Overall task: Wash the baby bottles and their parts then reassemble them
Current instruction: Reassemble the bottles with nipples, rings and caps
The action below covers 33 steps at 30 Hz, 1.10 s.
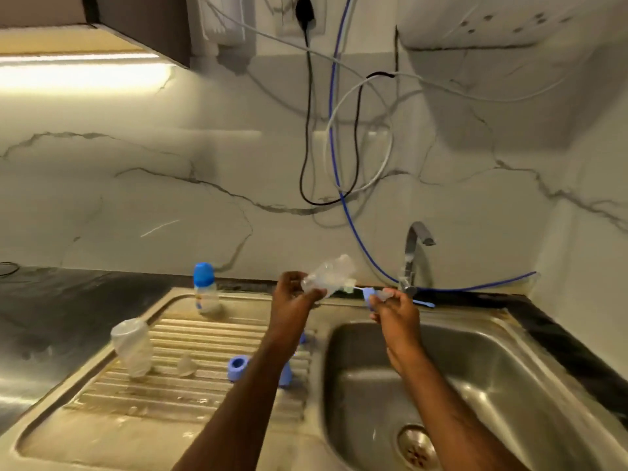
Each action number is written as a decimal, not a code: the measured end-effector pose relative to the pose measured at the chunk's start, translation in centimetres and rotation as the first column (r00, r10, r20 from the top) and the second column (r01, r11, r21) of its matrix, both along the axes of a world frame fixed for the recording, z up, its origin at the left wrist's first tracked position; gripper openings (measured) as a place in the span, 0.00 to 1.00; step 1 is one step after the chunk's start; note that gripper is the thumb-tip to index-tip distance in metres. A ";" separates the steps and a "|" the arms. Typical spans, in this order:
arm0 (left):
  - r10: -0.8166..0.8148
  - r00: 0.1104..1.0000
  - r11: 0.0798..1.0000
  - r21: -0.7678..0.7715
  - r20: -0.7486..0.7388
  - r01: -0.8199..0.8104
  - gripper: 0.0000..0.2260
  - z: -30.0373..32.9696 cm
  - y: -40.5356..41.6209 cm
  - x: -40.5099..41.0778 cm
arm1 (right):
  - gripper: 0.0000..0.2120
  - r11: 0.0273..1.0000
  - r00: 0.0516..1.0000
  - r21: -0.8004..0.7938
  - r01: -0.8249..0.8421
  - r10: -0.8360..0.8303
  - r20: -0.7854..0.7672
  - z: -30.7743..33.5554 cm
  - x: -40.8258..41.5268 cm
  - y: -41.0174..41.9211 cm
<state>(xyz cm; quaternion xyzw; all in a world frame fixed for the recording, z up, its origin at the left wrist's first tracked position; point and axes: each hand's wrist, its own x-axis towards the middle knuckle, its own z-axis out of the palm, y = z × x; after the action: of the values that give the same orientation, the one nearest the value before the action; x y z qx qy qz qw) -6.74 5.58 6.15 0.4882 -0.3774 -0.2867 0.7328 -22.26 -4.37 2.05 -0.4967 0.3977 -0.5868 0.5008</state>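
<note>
Clear bottle (328,274), gripped on its side in left hand (293,294) above the sink (492,351) rim, likely to admit the blue brush (368,294), pinched by right hand (396,309) fingers; capped bottle (205,289) waits on drainboard (190,396).

- Steel faucet (415,253) stands at the back rim of the sink, spout turned right.
- Blue hose (334,130) drops down the marble wall (136,185) and runs right behind the faucet.
- Black cable (307,130) hangs from a wall plug (303,10), looping beside a white cable (360,93).
- Dark countertop (51,300) lies left.
- Lit strip (81,74) glows under a cabinet (142,25).
</note>
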 end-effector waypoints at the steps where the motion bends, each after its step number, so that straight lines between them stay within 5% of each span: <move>1: -0.045 0.998 0.999 0.012 -0.039 0.045 0.13 -0.9 -0.7 -1.9 | 0.07 0.999 0.998 0.027 0.019 -0.020 0.052 -0.1 -1.8 -0.5; 9: -0.176 0.979 0.967 0.167 -0.104 0.191 0.09 -6.8 -3.1 -8.8 | 0.12 0.978 0.952 0.147 -0.151 0.104 0.289 -2.7 -8.1 -1.1; 19: -0.283 0.892 0.938 0.294 0.352 0.182 0.20 -7.6 -3.2 -8.7 | 0.17 0.959 0.959 0.069 -0.275 0.269 0.087 -3.7 -8.4 -1.7; 33: -0.146 0.773 0.984 0.170 0.618 0.050 0.22 -7.3 -2.6 -7.0 | 0.18 0.914 0.911 -0.032 -0.404 0.399 -0.105 -4.4 -9.9 -1.6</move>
<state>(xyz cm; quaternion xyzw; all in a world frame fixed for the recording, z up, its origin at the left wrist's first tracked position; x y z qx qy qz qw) -13.73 2.98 -1.15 0.5869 -0.6031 -0.1717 0.5121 -32.17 -5.96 -2.38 -0.6088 0.2951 -0.4569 0.5775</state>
